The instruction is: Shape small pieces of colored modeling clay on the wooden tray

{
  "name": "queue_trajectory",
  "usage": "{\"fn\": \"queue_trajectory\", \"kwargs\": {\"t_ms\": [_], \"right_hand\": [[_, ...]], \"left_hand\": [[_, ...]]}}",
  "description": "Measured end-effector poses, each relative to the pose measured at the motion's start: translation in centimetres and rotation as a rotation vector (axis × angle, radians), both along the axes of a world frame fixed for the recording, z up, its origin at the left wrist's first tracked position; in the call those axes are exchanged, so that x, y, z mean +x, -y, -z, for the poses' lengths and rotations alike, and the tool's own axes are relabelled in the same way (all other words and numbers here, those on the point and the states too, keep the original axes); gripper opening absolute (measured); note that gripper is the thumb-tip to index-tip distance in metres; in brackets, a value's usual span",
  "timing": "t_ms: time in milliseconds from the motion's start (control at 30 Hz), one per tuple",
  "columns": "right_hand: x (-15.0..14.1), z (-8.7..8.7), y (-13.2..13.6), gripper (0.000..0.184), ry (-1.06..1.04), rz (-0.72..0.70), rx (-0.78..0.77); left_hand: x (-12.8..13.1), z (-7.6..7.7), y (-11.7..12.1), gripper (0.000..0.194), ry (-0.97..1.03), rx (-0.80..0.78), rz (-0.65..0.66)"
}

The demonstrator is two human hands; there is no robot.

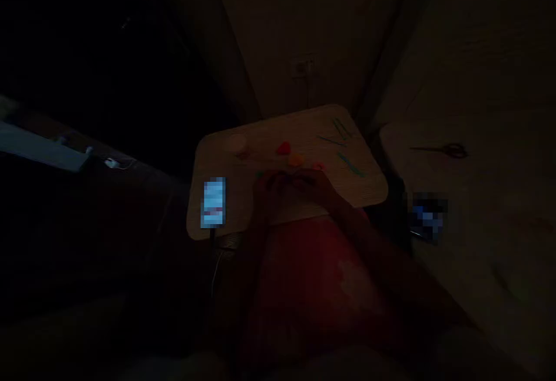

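Observation:
In very dim light, my left hand [266,187] and my right hand [311,182] are close together over the near half of a small wooden table [238,213]. The fingers of both curl inward toward each other around a small dark thing whose kind I cannot make out. Just beyond them lie a red piece [284,148], an orange-yellow piece [296,160] and a small red-orange piece [318,166] by my right fingers. A bit of green [259,174] shows beside my left hand.
A lit phone [213,202] with a cable lies at the table's left. Several thin green strips [351,164] are at the right, and a pale round thing [236,144] at the back left. Scissors [452,149] and a blurred dark object [428,219] rest on a surface further right.

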State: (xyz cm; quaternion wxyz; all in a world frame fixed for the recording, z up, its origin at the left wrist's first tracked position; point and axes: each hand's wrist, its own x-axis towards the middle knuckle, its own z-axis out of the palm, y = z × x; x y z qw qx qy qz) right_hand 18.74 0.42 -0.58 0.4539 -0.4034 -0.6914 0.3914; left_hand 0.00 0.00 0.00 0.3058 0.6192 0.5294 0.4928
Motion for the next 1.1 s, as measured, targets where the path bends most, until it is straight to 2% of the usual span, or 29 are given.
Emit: {"fn": "queue_trajectory", "kwargs": {"t_ms": [200, 333, 567, 867, 967, 1100], "right_hand": [[-0.16, -0.03, 0.17, 0.025, 0.014, -0.015, 0.039], [-0.51, 0.46, 0.01, 0.023, 0.017, 0.006, 0.068], [-0.54, 0.23, 0.41, 0.022, 0.104, 0.133, 0.063], [-0.46, -0.17, 0.49, 0.019, 0.083, 0.141, 0.028], [-0.22, -0.20, 0.35, 0.017, 0.104, 0.176, 0.038], [-0.03, -0.30, 0.29, 0.014, 0.136, 0.240, 0.070]], "left_hand": [[0.23, -0.05, 0.23, 0.038, -0.053, 0.062, 0.165], [0.30, -0.34, 0.25, 0.030, -0.088, 0.044, 0.221], [0.20, -0.46, 0.27, 0.023, -0.052, -0.009, 0.145], [0.20, -0.72, 0.38, 0.022, -0.006, -0.104, 0.073], [0.48, -0.84, 0.49, 0.017, 0.063, -0.078, 0.074], [0.43, -0.80, 0.59, 0.024, 0.163, -0.043, 0.012]]}}
